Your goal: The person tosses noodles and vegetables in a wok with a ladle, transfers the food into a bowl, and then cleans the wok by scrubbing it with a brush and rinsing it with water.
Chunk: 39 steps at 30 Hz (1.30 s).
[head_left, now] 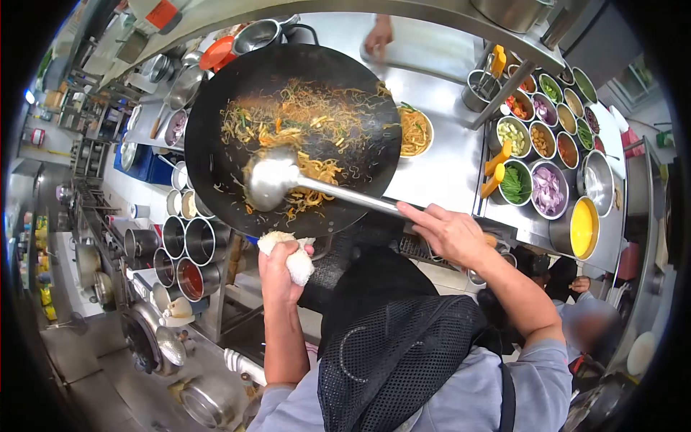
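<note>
A large black wok [209, 165] with noodles [317, 119] spread over its inside is tilted above the counter. My left hand [284, 270] grips a white cloth [299, 265] at the wok's near edge. In my right hand [450, 234] is the handle of a metal ladle [270, 183], its index finger stretched along the shaft. The ladle's bowl rests among the noodles at the wok's lower left. Just right of the wok stands a round container [430, 137] filled with noodles.
Another person's hand [378, 36] is over the steel counter [439, 176] at the top. Containers of chopped vegetables [548, 189] and a pot of yellow liquid [583, 227] stand at the right. Metal pots [200, 240] line the left. A person [590, 324] is at lower right.
</note>
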Available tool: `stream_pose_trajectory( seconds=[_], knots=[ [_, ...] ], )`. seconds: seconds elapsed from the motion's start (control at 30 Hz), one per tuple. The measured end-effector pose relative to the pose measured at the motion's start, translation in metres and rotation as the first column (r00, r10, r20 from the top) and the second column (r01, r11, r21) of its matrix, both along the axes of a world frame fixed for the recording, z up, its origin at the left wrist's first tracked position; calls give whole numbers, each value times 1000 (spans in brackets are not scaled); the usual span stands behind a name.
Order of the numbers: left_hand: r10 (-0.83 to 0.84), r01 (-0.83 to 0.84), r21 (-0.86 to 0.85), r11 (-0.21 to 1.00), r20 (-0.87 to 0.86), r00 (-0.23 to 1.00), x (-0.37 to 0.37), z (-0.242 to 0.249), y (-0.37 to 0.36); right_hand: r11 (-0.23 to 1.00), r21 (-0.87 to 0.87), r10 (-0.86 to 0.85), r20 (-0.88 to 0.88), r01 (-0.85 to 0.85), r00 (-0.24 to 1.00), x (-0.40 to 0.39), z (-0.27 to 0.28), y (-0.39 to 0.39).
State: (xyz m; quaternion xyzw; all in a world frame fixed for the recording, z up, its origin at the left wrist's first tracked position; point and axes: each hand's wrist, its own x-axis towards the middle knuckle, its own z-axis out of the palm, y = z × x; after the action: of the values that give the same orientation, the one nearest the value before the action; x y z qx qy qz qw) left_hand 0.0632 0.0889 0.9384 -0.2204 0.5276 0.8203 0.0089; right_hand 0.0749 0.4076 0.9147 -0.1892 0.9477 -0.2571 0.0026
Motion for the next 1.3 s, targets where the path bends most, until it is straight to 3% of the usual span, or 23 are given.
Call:
stream_pose_trajectory(
  seconds=[0.07, 0.2, 0.47, 0.83, 1.13, 1.3],
  knots=[
    [-3, 3, 3, 1000, 14, 1000, -2, 1, 1, 984, 171, -28, -120, 48, 992, 5, -19, 28],
    [7, -7, 23, 1000, -4, 1000, -7, -5, -3, 918, 340, -87, -327, 203, 941, 13, -20, 82],
    [-3, 2, -40, 999, -27, 1000, -9, -10, -3, 833, 428, -156, -425, 350, 892, 31, -3, 136],
    [26, -29, -60, 998, -44, 999, -15, -8, 9, 841, 381, -175, -481, 385, 859, 37, -4, 163],
    [40, -44, -66, 997, -46, 998, -15, -1, 13, 847, 355, -250, -390, 395, 886, 46, -15, 168],
    [47, -50, -53, 997, -53, 998, -14, 0, 12, 874, 245, -325, -347, 419, 880, 50, -22, 158]
  ],
)
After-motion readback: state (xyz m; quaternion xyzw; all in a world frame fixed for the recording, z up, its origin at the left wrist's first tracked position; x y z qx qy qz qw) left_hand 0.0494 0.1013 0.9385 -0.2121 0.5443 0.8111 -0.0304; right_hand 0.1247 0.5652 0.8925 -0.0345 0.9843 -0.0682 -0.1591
